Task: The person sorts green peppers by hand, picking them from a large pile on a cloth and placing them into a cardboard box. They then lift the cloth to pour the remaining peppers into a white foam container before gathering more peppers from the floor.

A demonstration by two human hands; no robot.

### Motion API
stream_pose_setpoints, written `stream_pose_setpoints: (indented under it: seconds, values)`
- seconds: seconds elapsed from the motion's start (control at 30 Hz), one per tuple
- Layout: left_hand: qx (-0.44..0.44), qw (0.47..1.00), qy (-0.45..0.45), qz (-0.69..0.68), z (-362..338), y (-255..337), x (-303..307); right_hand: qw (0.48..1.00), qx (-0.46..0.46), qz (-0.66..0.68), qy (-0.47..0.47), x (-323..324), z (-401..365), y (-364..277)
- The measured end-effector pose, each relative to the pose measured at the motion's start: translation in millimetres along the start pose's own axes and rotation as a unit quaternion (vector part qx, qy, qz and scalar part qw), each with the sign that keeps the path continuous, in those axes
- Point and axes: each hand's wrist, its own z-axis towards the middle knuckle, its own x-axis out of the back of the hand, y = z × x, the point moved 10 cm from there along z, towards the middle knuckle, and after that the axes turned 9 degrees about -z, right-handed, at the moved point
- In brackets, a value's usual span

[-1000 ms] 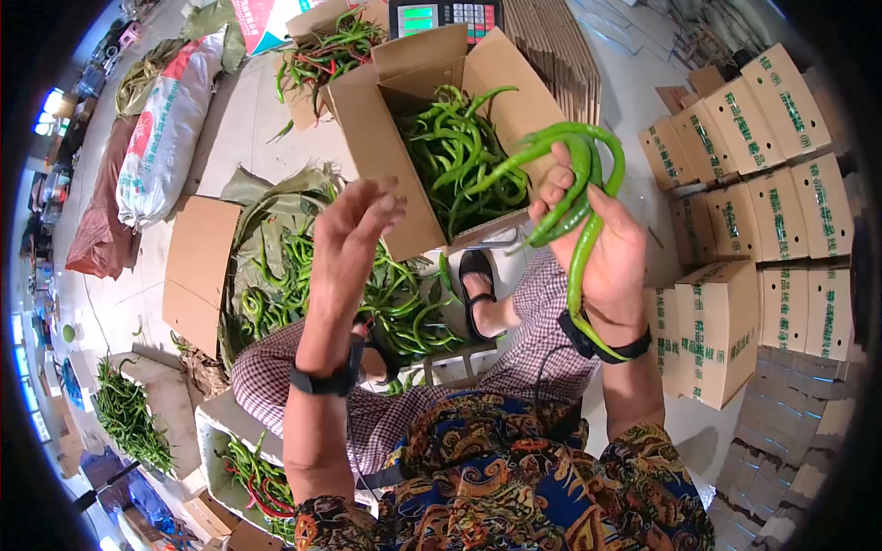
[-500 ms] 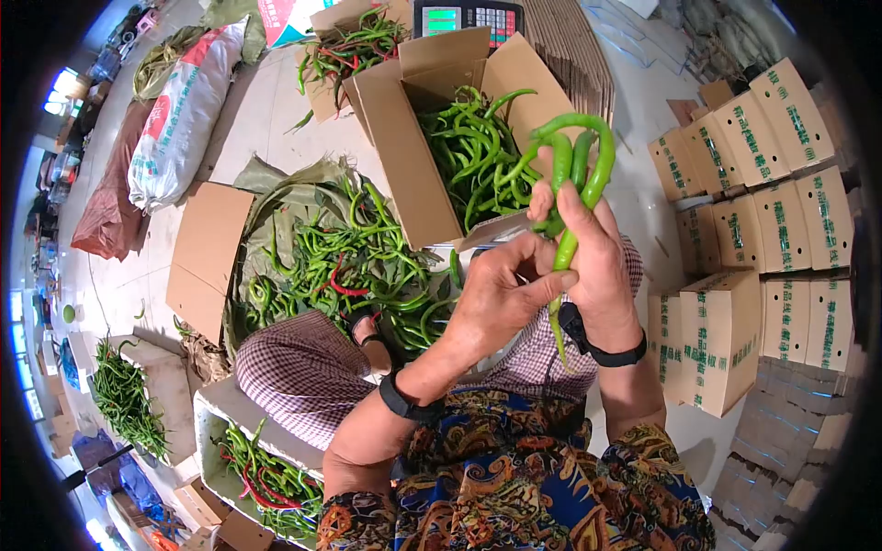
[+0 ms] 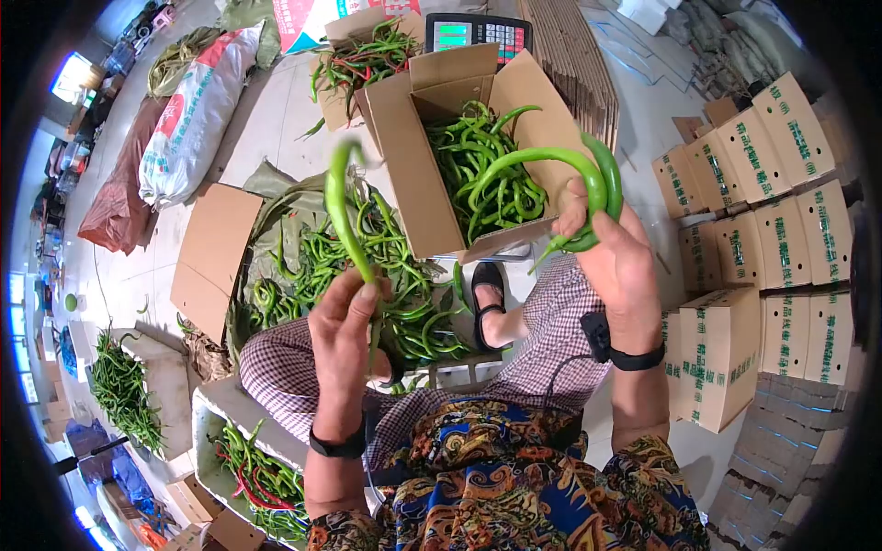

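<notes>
My left hand is closed around the lower part of a long green chili pepper, which points upward and is blurred at its top. My right hand grips a couple of curved green chili peppers, one arching out to the left. Beyond my hands an open cardboard box holds many green peppers. Below and left of it, a loose pile of green peppers, with a few red ones, lies on dull green sacking.
A digital scale stands behind the box, beside a stack of flat cardboard. Printed cartons are stacked on the right. A white foam box with peppers is at lower left; filled sacks lie at upper left.
My hands have moved apart. The left one has swung left with one green pepper from the bunch; the right one keeps the others, slightly further right.
</notes>
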Motion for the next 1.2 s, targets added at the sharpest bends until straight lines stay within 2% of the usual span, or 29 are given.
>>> stream_pose_setpoints:
  seconds: [0.03,0.07,0.13,0.17,0.2,0.23,0.27,0.33,0.37,0.47,0.53,0.57,0.6,0.67,0.73,0.8,0.83,0.87,0.93,1.0,1.1,1.13,1.2]
  values:
    - [-0.025,0.984,0.059,0.166,-5.0,-5.7,21.8,0.993,0.014,-0.12,0.009,-4.2,-3.3,-6.4]
    - [-0.161,0.927,0.066,0.332,-15.5,13.0,20.8,0.971,0.029,-0.239,0.017,-11.6,-6.5,-13.7]
    - [-0.054,0.991,0.05,0.116,-23.6,-2.9,12.7,0.878,0.006,-0.477,0.035,-31.0,-10.8,-16.5]
    - [0.039,0.996,0.028,0.074,-27.7,-8.1,-0.1,0.782,0.15,-0.605,-0.006,-59.7,-12.1,-26.2]
    - [0.062,0.998,-0.016,-0.011,-26.2,1.1,-25.6,0.649,0.293,-0.701,-0.046,-91.2,-20.8,-24.0]
    - [0.063,0.994,-0.052,-0.069,-22.0,4.3,-45.7,0.619,0.304,-0.722,-0.052,-102.1,-21.5,-12.3]
    - [0.063,0.986,-0.087,-0.126,-17.6,6.3,-63.7,0.56,0.316,-0.761,-0.08,-115.7,-25.4,3.8]
    - [0.069,0.977,-0.096,-0.176,-4.1,-0.5,-79.1,0.519,0.304,-0.787,-0.136,-135.9,-33.7,29.5]
    - [0.082,0.974,-0.064,-0.2,3.6,-5.7,-80.3,0.523,0.306,-0.783,-0.141,-139.5,-37.3,33.5]
    - [0.122,0.947,-0.035,-0.294,11.5,-26.4,-73.8,0.478,0.328,-0.809,-0.1,-141.6,-48.0,28.5]
    - [0.149,0.906,-0.024,-0.396,12.9,-37.5,-68.8,0.478,0.315,-0.816,-0.082,-141.0,-58.0,12.6]
    - [0.159,0.891,-0.022,-0.425,13.3,-43.2,-67.0,0.495,0.307,-0.808,-0.086,-137.5,-63.1,7.0]
    - [0.159,0.891,-0.017,-0.425,14.1,-43.8,-64.7,0.544,0.285,-0.784,-0.086,-135.1,-63.5,-1.6]
    - [0.158,0.886,-0.012,-0.435,16.6,-44.4,-63.4,0.707,0.22,-0.671,-0.031,-110.9,-66.6,-7.7]
    - [0.163,0.888,-0.005,-0.431,19.4,-46.0,-64.2,0.713,0.215,-0.666,-0.034,-106.7,-63.0,-21.1]
    - [0.162,0.895,-0.005,-0.415,23.0,-45.7,-65.9,0.754,0.094,-0.637,-0.126,-93.8,-59.2,-2.7]
    - [0.152,0.894,-0.015,-0.421,25.4,-43.9,-67.8,0.763,0.087,-0.626,-0.134,-93.8,-57.3,-11.8]
    - [0.153,0.894,-0.017,-0.421,27.1,-43.8,-69.2,0.763,0.087,-0.627,-0.132,-91.3,-55.8,-21.8]
    - [0.14,0.894,-0.024,-0.424,31.4,-39.7,-71.9,0.767,0.01,-0.635,-0.091,-68.1,-51.5,-31.3]
    - [0.144,0.896,-0.023,-0.42,33.7,-35.7,-76.4,0.779,-0.007,-0.623,-0.073,-55.2,-49.1,-31.9]
    - [0.132,0.904,-0.018,-0.407,39.4,-28.3,-80.1,0.834,-0.071,-0.541,-0.084,-46.9,-49.4,-11.9]
    - [0.132,0.904,-0.019,-0.405,40.9,-27.1,-82.4,0.834,-0.07,-0.54,-0.083,-48.3,-47.6,-6.0]
    - [0.117,0.914,-0.039,-0.387,44.6,-22.2,-89.9,0.935,-0.16,-0.317,-0.01,-40.7,-44.7,18.4]
